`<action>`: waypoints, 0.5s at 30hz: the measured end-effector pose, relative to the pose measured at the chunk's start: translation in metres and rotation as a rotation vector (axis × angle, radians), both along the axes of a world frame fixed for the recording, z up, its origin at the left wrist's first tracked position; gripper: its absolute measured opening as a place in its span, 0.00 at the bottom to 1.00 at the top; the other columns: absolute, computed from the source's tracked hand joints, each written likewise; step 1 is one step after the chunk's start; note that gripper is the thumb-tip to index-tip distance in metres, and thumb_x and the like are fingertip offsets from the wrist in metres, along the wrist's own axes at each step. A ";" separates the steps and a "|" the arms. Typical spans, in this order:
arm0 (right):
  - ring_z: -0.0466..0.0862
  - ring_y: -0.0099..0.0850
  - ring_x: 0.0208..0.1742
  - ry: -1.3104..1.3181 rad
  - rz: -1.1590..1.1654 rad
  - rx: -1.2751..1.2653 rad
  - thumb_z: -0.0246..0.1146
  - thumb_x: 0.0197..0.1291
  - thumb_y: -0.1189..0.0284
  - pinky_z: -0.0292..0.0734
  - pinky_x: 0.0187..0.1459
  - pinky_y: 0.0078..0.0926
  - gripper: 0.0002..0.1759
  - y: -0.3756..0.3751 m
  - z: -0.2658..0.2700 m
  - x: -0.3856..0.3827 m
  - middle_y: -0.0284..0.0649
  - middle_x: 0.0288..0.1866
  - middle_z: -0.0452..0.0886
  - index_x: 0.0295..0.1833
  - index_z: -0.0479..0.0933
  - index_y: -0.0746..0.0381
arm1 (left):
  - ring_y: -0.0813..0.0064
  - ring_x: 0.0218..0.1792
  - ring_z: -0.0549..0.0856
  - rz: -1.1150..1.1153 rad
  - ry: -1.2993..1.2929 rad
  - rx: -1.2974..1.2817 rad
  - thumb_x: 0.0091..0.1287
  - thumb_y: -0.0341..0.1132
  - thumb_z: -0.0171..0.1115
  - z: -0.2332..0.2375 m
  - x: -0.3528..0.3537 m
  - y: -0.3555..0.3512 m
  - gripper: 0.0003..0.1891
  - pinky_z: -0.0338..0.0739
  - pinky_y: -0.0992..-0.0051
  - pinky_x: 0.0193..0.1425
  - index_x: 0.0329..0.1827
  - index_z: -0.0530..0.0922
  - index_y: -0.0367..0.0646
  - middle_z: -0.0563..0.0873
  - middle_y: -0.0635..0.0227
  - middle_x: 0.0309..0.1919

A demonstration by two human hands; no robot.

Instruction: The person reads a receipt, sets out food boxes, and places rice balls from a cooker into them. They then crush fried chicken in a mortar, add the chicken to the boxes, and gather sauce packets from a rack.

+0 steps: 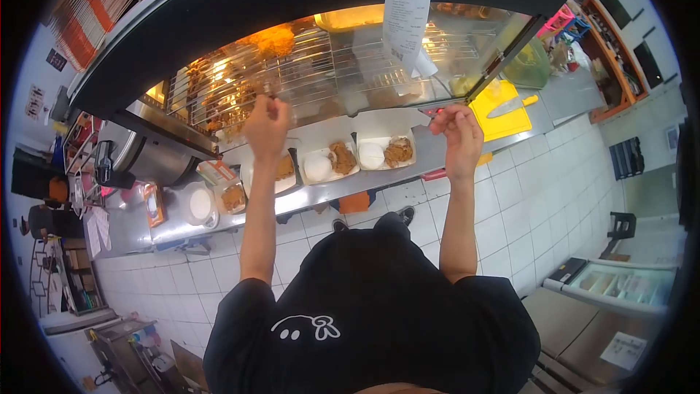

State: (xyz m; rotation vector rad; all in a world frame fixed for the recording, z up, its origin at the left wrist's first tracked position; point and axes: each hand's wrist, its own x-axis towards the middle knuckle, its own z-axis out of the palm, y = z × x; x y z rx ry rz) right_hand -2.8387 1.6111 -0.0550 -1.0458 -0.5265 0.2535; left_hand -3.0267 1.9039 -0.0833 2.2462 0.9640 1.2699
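My left hand [265, 128] is raised at the front of a glass warming cabinet [343, 66], fingers closed near its wire racks; what it grips is too small to tell. My right hand [458, 131] is curled at the counter edge by the cabinet's lower right corner, and I cannot make out anything in it. Below the hands, open white boxes [385, 152] with rice and fried chicken [398, 150] sit in a row on the steel counter [343, 186]. Another box [328, 163] holds rice and chicken too.
A long paper receipt [407, 7] hangs over the cabinet front. A yellow cutting board with a knife [503, 108] lies to the right. A round lidded cup [200, 204] and a steel pot [153, 157] stand at the left. White floor tiles [554, 197] spread below.
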 end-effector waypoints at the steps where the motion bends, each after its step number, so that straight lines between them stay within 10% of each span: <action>1: 0.81 0.28 0.33 0.038 0.010 -0.001 0.50 0.74 0.69 0.76 0.39 0.26 0.12 -0.002 -0.002 -0.004 0.41 0.35 0.82 0.47 0.75 0.66 | 0.64 0.23 0.83 0.009 0.012 0.019 0.64 0.37 0.64 -0.001 -0.012 0.008 0.09 0.76 0.65 0.30 0.31 0.77 0.43 0.83 0.63 0.21; 15: 0.81 0.28 0.31 -0.096 -0.056 0.046 0.52 0.75 0.65 0.77 0.31 0.24 0.14 0.027 0.048 0.003 0.40 0.32 0.80 0.39 0.72 0.63 | 0.63 0.26 0.86 0.342 -0.051 -0.055 0.69 0.42 0.62 -0.009 -0.120 0.074 0.12 0.78 0.66 0.33 0.35 0.79 0.41 0.86 0.61 0.25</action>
